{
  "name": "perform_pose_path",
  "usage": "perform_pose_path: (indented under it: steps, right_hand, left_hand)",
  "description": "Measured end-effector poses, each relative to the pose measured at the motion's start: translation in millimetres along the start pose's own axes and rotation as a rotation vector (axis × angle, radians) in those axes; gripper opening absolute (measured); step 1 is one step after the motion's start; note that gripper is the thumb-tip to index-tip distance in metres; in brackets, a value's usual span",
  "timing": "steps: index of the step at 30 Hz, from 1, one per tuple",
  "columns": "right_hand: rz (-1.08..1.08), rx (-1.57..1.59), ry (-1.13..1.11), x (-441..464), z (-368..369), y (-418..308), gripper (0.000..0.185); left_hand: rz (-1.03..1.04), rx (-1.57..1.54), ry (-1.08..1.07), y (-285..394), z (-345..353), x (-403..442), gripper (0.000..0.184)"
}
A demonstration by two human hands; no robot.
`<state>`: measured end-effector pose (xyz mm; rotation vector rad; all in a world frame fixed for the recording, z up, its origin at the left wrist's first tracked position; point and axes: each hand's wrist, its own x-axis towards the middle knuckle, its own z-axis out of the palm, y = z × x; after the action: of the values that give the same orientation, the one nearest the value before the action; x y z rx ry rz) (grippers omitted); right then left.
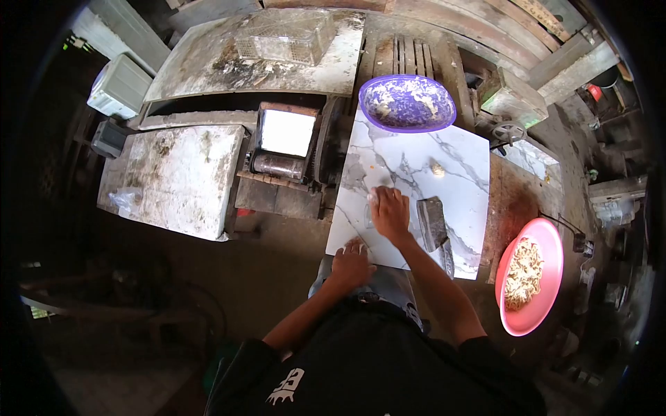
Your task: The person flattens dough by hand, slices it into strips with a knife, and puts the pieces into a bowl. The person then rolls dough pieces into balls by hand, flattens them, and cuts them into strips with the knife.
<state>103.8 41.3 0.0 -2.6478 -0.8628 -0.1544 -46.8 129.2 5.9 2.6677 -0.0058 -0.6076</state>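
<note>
My left hand (352, 265) rests at the near edge of the marble-patterned board (409, 149), its fingers lying on the surface and the thumb apart. Further in, my right hand (390, 211) is over the board with its fingers curled down; whatever may be under them is hidden. Just right of it lies a cleaver (433, 223) with a broad, dark, stained blade, its handle toward me. A small pale lump of dough (437, 168) sits beyond the cleaver.
At the board's far end stands a purple basin (407, 128) smeared with dough. A pink basin (555, 267) at right holds pale finger-like pieces. To the left are a roller machine (279, 165), a stained white table (184, 177) and a clear plastic crate (284, 43) on another tabletop.
</note>
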Motion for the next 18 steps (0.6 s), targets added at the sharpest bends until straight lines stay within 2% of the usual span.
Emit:
perform_pose_path:
  steps: [2,3,4,7,10,13,18]
  right_hand:
    - [-0.004,-0.021,0.021,-28,0,-6,0.035]
    - [-0.015,-0.04,0.041,-40,0,-8,0.043]
    - [-0.013,-0.041,0.04,-52,0,-13,0.043]
    - [0.067,-0.028,-0.038,-72,-4,-22,0.052]
    - [0.087,-0.008,-0.052,-58,-7,-23,0.051]
    - [0.093,-0.147,-0.012,-37,-1,-14,0.054]
    - [0.117,-0.183,0.074,14,12,-7,0.051]
  left_hand:
    - [0.013,0.003,-0.005,-3,-3,-1,0.073]
    - [-0.004,-0.02,-0.071,-4,-8,-1,0.07]
    - [-0.022,-0.044,-0.137,-6,-12,-2,0.068]
    - [0.066,-0.021,-0.016,-21,2,-1,0.071]
    - [0.039,-0.141,-0.116,-20,-15,-3,0.065]
    - [-0.015,-0.201,-0.146,-17,-25,-2,0.064]
    - [-0.032,-0.201,-0.16,-9,-45,7,0.065]
